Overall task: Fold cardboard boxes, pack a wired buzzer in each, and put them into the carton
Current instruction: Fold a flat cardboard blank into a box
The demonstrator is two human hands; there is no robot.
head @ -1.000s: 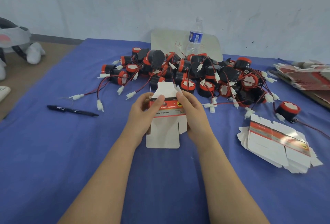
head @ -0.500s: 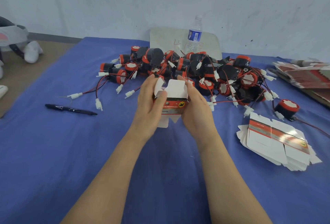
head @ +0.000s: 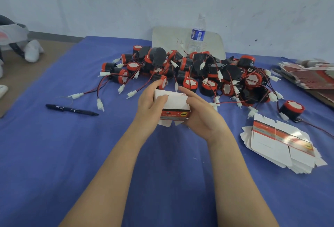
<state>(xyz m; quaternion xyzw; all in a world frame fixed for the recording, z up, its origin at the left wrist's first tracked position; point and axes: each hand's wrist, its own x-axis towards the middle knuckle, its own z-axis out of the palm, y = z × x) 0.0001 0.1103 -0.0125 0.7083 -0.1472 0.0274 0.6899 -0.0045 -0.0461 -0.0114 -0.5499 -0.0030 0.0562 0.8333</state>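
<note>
Change: since a second ago the box (head: 176,102) in your hands has gone from a flat sheet to a squared-up shape; its top flap, upright half a second ago, now lies folded over
Left hand: your left hand (head: 150,107) grips the box's left end; fingers (head: 153,86) curled round the far side, thumb lying on the white top flap
Right hand: your right hand (head: 200,116) holds the right end; fingers reach along the far top edge
Box: between your two hands, red band facing you, bottom flaps loose; just in front of the buzzers (head: 198,71)
Buzzers: black and red, wires tangled, heaped at the far middle of the blue counter (head: 54,154)
Flat boxes: one stack (head: 278,143) to your right; a fanned pile (head: 310,76) at the far right
Other: pen (head: 72,110) to your left; water bottle (head: 197,34) behind the buzzers
</note>
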